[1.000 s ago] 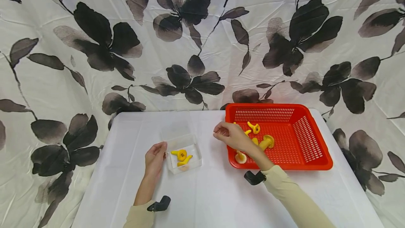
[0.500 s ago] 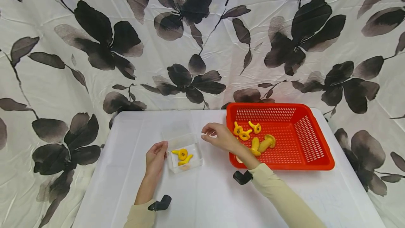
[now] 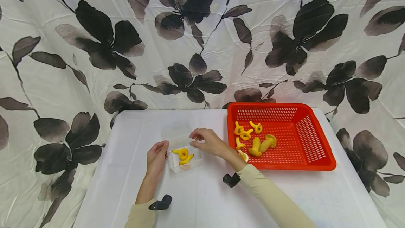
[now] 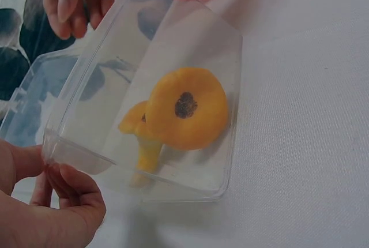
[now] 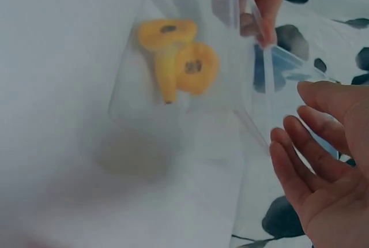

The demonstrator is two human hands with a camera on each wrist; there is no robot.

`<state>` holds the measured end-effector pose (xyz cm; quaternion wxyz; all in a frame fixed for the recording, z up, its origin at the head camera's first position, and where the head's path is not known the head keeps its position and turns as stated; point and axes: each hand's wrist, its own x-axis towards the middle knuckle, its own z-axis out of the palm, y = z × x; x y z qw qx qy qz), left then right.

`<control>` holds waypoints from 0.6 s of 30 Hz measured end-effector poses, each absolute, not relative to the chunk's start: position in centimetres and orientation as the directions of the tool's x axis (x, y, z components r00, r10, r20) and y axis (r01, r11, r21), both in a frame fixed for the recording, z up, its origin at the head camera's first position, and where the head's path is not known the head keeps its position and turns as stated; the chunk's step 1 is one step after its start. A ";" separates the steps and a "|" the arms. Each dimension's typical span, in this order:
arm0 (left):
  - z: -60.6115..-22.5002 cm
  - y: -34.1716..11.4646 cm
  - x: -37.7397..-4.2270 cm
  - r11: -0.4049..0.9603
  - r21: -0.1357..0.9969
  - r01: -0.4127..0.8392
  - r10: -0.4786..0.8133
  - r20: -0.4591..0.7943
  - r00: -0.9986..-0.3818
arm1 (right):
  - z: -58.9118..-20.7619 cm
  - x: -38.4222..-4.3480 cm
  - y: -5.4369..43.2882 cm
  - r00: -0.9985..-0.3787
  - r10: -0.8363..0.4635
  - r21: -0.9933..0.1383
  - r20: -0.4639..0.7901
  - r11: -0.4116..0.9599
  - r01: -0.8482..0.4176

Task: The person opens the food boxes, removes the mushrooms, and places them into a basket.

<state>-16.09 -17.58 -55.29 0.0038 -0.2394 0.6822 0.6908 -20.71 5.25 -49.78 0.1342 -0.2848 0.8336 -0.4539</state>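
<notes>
A small clear plastic box holds two yellow mushrooms, whose caps have dark centers. My left hand pinches the left edge of this box between thumb and fingers, as the left wrist view shows at its corner. At the opposite side, my right hand hovers by the right rim with loosely bent fingers and nothing between them. In the right wrist view its fingers are spread apart beside the box. The clear lid lies folded back behind the box.
On the right of the white table stands a red plastic basket with perforated walls. Several yellow and tan mushrooms lie in its left half. A floral cloth hangs behind the table.
My right hand has moved left from over the red basket to the right rim of the clear box, uncovering more mushrooms in the basket. The left hand stays on the box.
</notes>
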 end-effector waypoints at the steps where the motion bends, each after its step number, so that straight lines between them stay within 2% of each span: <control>1: -55.3 -17.6 -16.1 -0.069 0.940 -0.333 -0.322 -0.337 -0.885 | -49.9 -20.7 5.0 -0.798 -0.602 -0.832 0.034 0.425 -0.357; 10: -55.4 -17.6 -16.1 -0.094 0.943 -0.320 -0.320 -0.334 -0.887 | -50.7 -20.5 2.4 -0.751 -0.660 -0.800 0.023 0.438 -0.410; 18: -55.4 -17.8 -16.1 -0.110 0.946 -0.306 -0.302 -0.325 -0.896 | -51.8 -20.0 0.6 -0.717 -0.696 -0.735 -0.043 0.508 -0.449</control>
